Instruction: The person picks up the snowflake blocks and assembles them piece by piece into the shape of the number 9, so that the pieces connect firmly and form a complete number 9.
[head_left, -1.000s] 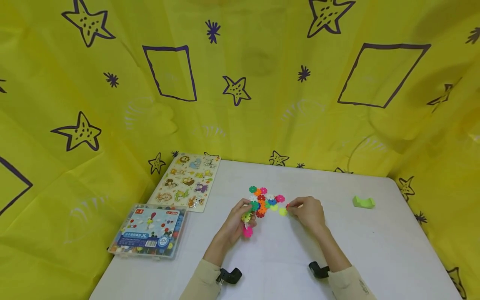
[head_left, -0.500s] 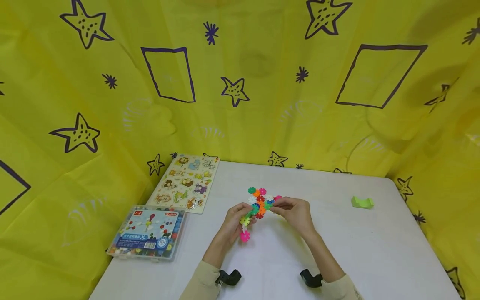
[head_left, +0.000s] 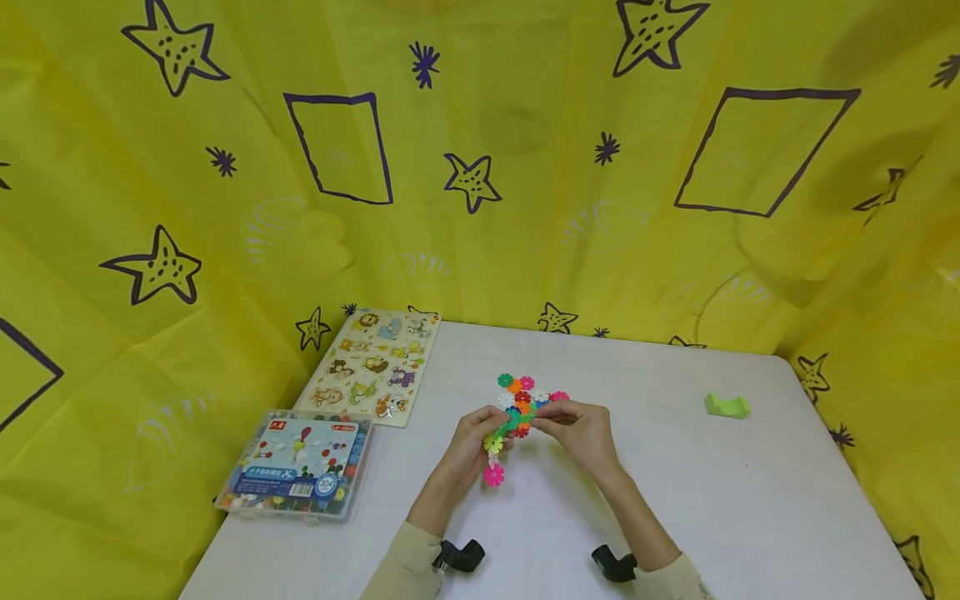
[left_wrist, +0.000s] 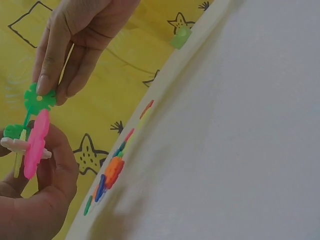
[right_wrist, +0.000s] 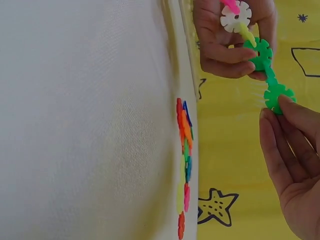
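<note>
My left hand (head_left: 491, 427) grips a short chain of snowflake discs (head_left: 492, 454) just above the white table (head_left: 675, 500), with a pink disc (head_left: 493, 476) hanging at its lower end. In the left wrist view the pink disc (left_wrist: 35, 145) stands on edge against the left hand's fingers (left_wrist: 55, 170). My right hand (head_left: 542, 414) pinches the green disc (right_wrist: 277, 95) at the chain's other end; a second green disc (right_wrist: 260, 54) and a white one (right_wrist: 236, 16) sit nearer the left hand (right_wrist: 225, 47). Several loose coloured discs (head_left: 525, 390) lie flat on the table just beyond both hands.
An animal peg puzzle board (head_left: 375, 367) lies at the table's back left. A clear plastic box of small parts (head_left: 296, 467) sits at the front left corner. A light green block (head_left: 726, 405) rests at the right. Yellow patterned cloth (head_left: 525, 167) encloses the table.
My right hand has left the table near the loose discs and moved left to meet the chain in my left hand. The left hand has barely shifted.
</note>
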